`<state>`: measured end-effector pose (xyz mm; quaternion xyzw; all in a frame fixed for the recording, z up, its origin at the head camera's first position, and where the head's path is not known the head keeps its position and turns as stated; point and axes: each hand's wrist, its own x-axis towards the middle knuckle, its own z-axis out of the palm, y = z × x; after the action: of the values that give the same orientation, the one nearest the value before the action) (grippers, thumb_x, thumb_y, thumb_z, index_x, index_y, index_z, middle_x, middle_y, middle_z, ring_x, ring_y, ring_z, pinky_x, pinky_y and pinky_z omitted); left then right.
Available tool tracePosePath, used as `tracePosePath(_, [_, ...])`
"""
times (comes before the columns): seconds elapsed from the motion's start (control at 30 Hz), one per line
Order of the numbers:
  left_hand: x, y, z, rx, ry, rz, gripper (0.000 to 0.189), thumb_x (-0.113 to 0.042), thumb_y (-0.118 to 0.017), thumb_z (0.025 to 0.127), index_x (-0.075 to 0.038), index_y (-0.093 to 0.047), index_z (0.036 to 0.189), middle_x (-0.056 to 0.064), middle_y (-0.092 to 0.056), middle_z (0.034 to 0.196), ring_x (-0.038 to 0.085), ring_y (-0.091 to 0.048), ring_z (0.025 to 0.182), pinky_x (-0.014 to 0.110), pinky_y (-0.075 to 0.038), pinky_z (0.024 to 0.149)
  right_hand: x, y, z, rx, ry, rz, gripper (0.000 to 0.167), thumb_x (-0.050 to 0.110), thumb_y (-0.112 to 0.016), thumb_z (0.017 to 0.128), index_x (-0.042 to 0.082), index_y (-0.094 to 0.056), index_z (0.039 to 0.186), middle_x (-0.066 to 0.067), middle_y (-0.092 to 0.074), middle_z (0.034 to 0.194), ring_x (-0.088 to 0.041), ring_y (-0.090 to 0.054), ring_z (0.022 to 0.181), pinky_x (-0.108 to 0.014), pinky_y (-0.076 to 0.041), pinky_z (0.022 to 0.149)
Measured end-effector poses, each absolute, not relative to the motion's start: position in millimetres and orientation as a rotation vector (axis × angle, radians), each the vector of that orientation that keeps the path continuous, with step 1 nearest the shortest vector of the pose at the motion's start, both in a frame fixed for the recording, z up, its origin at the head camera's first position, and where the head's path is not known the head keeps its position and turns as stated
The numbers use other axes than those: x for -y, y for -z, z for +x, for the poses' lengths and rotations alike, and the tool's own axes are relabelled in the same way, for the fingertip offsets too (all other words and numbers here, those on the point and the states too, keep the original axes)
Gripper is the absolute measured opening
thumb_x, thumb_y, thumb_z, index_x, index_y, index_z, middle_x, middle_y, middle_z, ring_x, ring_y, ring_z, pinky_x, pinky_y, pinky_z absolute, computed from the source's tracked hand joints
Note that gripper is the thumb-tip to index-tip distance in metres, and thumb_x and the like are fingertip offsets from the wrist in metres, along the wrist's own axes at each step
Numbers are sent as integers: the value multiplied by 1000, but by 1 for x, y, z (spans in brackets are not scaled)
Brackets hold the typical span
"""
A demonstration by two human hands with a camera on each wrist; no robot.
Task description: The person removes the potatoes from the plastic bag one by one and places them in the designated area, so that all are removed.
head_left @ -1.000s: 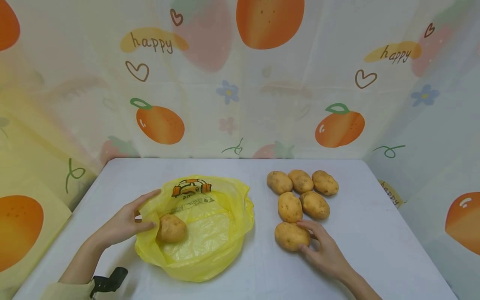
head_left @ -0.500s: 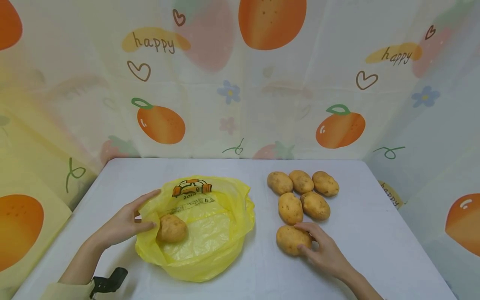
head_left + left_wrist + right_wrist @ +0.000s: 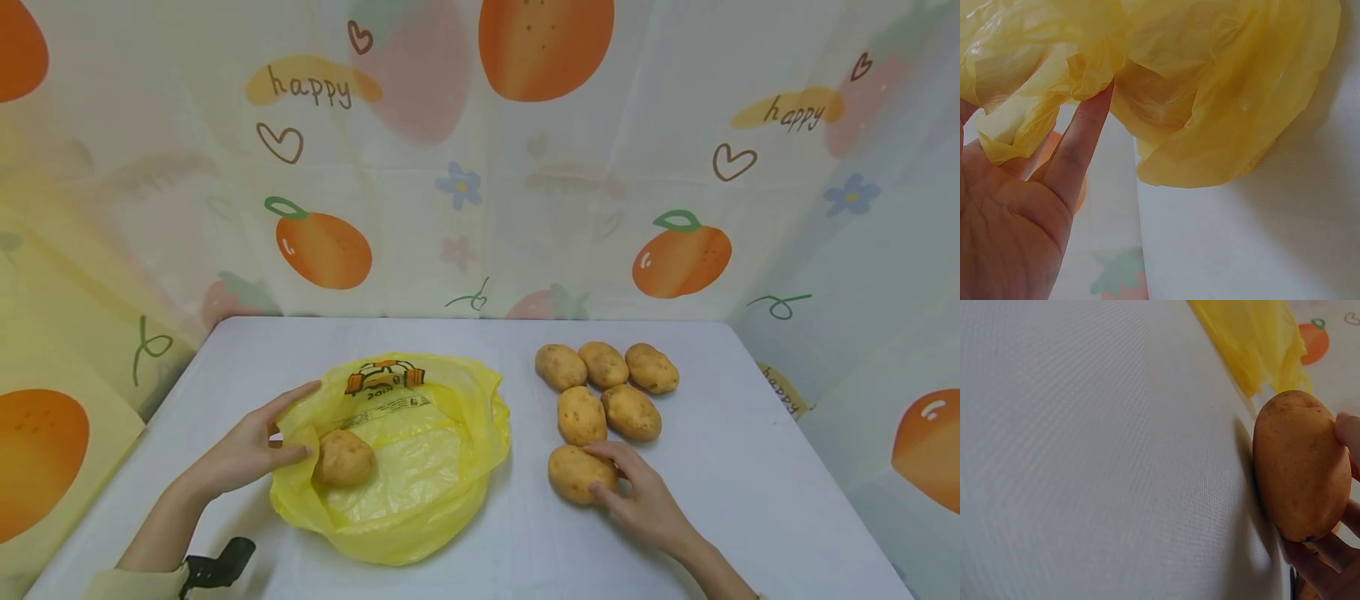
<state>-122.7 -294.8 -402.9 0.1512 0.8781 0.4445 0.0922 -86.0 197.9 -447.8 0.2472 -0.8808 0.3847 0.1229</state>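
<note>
A yellow plastic bag [image 3: 420, 529] lies spread on the table with its mouth facing up and a single potato [image 3: 347, 459] inside near its left side. My left hand [image 3: 238, 452] holds the bag's left rim between thumb and fingers; in the left wrist view the bag's film [image 3: 1210, 131] hides some fingertips. To the right of the bag, my right hand [image 3: 651, 506] grips a potato [image 3: 573, 477] by its right end, thumb on the near side and fingers on the far side. In the right wrist view this potato [image 3: 1300, 469] stays close to the tabletop.
Just beyond the gripped potato sit several more, among them a near one [image 3: 581, 415] and a far right one [image 3: 652, 368]. The white table [image 3: 517, 550] ends at a patterned cloth backdrop [image 3: 517, 233]. A black strap piece [image 3: 219, 563] is on my left wrist.
The gripped potato shifted slightly towards me and right, then back left and away, with my right hand. My left hand and the bag look nearly unchanged.
</note>
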Motion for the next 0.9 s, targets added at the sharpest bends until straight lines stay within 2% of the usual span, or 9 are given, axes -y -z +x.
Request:
tracePosePath(0.33, [295, 403, -122, -2616, -1310, 448, 79, -16, -71, 80, -22, -27, 146, 11, -24, 150, 12, -50, 111, 31, -49, 82, -197, 448, -85, 2569, -1115, 700, 47, -4, -73, 72, 1, -56, 116, -11, -59, 114, -24, -55, 103, -28, -52, 75])
tracePosePath(0.57, [295, 402, -122, -2626, -1302, 451, 79, -16, -71, 80, -21, -27, 146, 12, -25, 149, 7, -49, 109, 27, -49, 80, -210, 473, -96, 2524, -1068, 726, 52, 1, -75, 72, 9, -55, 120, -3, -57, 116, -16, -52, 107, -27, -52, 75])
tracePosePath(0.8, [294, 402, -123, -2622, -1312, 455, 79, -13, -70, 79, -21, -27, 145, 11, -25, 149, 4, -50, 107, 24, -49, 79, -212, 455, -103, 2455, -957, 723, 52, -3, -75, 70, 8, -57, 118, -1, -59, 111, -14, -55, 101, -30, -52, 74])
tracePosePath(0.9, [294, 402, -124, -2623, -1314, 464, 80, -12, -70, 79, -20, -27, 146, 12, -24, 149, 3, -50, 107, 23, -49, 79, -208, 445, -106, 2411, -967, 749, 53, -6, -75, 68, 7, -58, 116, -4, -60, 109, -17, -56, 96, -25, -50, 77])
